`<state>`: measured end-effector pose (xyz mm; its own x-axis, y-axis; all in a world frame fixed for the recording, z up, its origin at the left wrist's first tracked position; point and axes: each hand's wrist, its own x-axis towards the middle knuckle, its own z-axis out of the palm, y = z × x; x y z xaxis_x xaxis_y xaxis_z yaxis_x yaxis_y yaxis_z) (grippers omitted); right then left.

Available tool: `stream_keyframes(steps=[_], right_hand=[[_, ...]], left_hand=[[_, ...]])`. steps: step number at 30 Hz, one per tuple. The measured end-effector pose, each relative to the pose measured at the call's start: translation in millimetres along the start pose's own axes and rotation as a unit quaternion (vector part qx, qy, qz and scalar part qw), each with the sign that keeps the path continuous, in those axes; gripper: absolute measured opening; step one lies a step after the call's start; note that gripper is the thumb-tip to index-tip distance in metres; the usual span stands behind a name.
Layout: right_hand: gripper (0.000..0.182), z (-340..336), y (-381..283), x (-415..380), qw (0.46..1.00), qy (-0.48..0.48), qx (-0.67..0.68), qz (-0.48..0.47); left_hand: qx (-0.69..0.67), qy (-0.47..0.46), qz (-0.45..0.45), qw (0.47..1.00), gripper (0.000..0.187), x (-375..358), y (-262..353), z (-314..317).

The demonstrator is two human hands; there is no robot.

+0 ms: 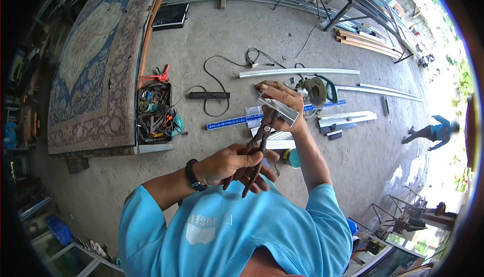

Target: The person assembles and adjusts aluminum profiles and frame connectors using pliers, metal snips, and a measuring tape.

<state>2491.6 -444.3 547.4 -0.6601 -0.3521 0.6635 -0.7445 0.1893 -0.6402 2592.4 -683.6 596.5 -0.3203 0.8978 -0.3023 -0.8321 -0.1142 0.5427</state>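
Observation:
My left hand (233, 165), below a wrist with a black watch (194, 175), is closed around the handles of dark, rusty pliers (265, 133). The handles spread apart beneath my fingers. The jaws reach up to a short piece of silver aluminium profile (283, 112) and overlap its edge. My right hand (284, 97) grips that piece from above, the thumb side turned away from me. Both hands are raised in front of my chest, above the floor.
A cut-off saw (317, 91) stands on the concrete floor beside long aluminium profiles (297, 73). A black power strip (209, 95) trails a cable. Left are a toolbox (155, 140) and a carpet-covered table (96, 65). A person (437, 132) walks at right.

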Motion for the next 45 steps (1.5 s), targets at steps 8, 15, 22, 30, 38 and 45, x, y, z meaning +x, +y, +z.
stream_keyframes(steps=[8, 15, 22, 30, 38, 45], right_hand=[[0.059, 1, 2, -5, 0.999, -0.018, 0.043, 0.016], [0.06, 3, 2, -13, 0.998, -0.008, 0.052, 0.024], [0.062, 7, 4, -17, 0.996, 0.009, 0.065, 0.054], [0.057, 8, 9, -19, 0.999, -0.004, 0.031, 0.007], [0.06, 11, 8, -18, 0.998, 0.002, 0.052, 0.034], [0.054, 9, -7, -10, 0.998, 0.003, 0.057, 0.023]], left_hand=[[-0.113, -0.073, -0.003, 0.991, 0.037, 9, -19, -8], [-0.018, 0.006, -0.013, 1.0, 0.046, 5, -16, -3], [-0.024, 0.01, -0.025, 0.999, 0.056, -2, -4, 11], [-0.103, -0.033, 0.01, 0.994, 0.04, 6, -26, 1], [-0.11, -0.085, 0.003, 0.99, 0.036, 8, -32, -12], [-0.049, -0.029, -0.029, 0.998, 0.059, -5, -14, 0]])
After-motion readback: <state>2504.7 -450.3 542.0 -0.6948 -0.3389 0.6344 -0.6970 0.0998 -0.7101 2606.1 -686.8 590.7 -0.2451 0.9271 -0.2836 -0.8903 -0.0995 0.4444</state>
